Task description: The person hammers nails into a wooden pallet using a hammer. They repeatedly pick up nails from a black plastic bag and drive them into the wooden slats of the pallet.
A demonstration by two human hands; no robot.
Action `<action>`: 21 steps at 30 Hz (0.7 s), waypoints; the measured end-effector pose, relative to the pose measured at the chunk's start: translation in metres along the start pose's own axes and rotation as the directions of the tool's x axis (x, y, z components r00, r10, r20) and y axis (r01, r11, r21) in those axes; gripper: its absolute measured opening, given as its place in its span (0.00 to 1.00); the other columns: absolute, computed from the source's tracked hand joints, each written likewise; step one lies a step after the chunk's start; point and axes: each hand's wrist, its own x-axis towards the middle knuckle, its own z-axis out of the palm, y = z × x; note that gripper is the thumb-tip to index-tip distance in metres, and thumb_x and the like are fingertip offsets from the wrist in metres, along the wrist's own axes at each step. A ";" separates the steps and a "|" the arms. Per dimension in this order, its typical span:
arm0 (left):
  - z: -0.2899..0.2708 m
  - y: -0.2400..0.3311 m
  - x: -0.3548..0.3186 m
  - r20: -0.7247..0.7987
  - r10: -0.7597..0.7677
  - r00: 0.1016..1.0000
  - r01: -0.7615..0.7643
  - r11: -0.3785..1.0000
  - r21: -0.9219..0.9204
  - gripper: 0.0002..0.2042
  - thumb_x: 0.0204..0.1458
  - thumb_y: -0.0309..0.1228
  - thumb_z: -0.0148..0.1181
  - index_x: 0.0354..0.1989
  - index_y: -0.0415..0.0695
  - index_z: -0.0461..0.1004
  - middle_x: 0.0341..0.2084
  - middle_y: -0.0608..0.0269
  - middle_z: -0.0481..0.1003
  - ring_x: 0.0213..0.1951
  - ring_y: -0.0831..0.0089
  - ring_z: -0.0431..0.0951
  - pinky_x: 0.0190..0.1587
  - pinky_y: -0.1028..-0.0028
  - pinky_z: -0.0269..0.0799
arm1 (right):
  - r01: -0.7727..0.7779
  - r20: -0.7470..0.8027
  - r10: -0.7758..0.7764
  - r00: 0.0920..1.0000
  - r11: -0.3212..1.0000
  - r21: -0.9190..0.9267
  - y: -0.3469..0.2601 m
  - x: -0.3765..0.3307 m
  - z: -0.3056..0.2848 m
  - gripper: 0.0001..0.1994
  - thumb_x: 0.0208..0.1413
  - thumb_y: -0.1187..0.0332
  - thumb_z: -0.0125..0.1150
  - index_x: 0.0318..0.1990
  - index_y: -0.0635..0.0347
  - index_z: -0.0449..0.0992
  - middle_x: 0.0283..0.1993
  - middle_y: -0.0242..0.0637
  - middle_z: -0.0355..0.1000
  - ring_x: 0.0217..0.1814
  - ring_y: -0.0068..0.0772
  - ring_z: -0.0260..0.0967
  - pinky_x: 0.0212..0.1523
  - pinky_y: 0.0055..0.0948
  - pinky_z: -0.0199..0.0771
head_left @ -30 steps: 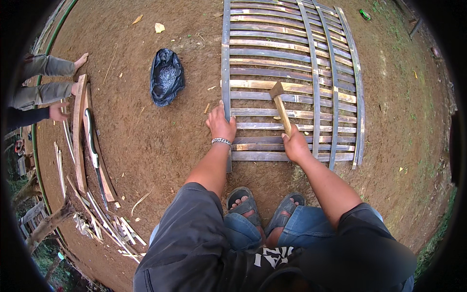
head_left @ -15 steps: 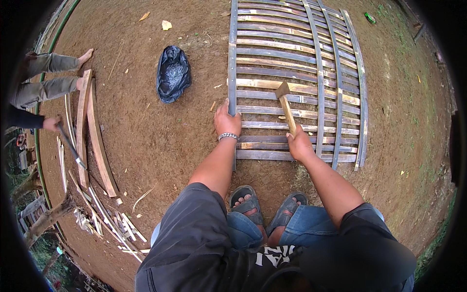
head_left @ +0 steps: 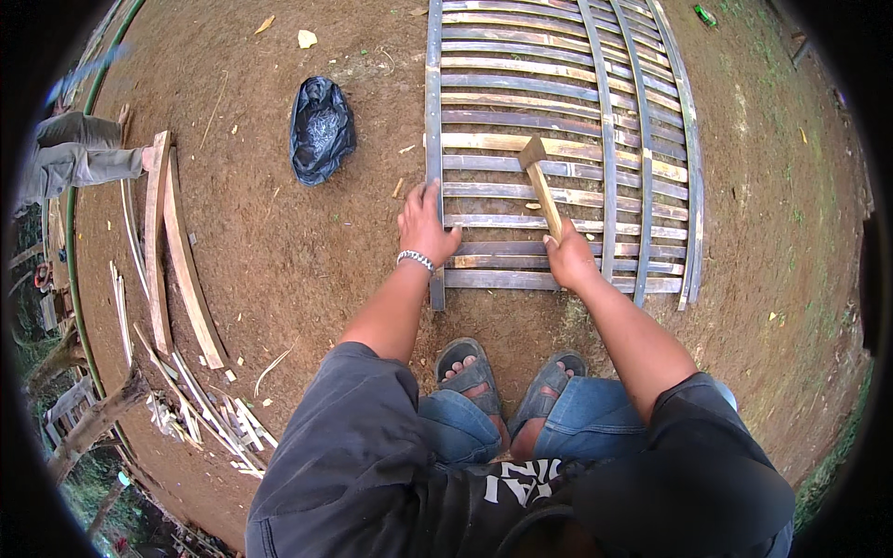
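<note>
A panel of split bamboo slats (head_left: pixel 521 119) lies on the ground in front of me, crossed by several long lengthwise strips. My left hand (head_left: pixel 426 226) is at its left side strip (head_left: pixel 433 112), near the close end. Its fingers are stretched out along the strip and its thumb points right, over the slats. In my right hand (head_left: pixel 570 256) is a hatchet (head_left: pixel 544 197), gripped by the lower end of its wooden handle. The dark, wedge-shaped head points away from me over the middle slats. Whether the head touches them I cannot tell.
A black plastic bag (head_left: pixel 322 130) stands open on the bare soil to the left. Beyond it lie two long boards (head_left: pixel 189 270), with thin strips and offcuts (head_left: pixel 237 423) nearer me. Another person's legs (head_left: pixel 88 153) are at the far left. My sandalled feet are just before the panel.
My left hand has shifted slightly left and loosened on the side strip, its fingers now straighter. The hatchet stays in my right hand. The other person's hand and tool have left the view.
</note>
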 end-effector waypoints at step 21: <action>-0.001 -0.001 -0.054 0.095 0.294 0.951 -0.307 0.937 0.165 0.25 0.47 0.37 0.68 0.56 0.49 0.75 0.58 0.57 0.70 0.65 0.55 0.63 0.68 0.50 0.52 | 0.001 0.014 -0.001 1.000 1.000 0.012 0.000 0.002 -0.002 0.21 0.66 0.64 0.56 0.62 0.63 0.64 0.46 0.65 0.76 0.52 0.69 0.73 0.54 0.55 0.71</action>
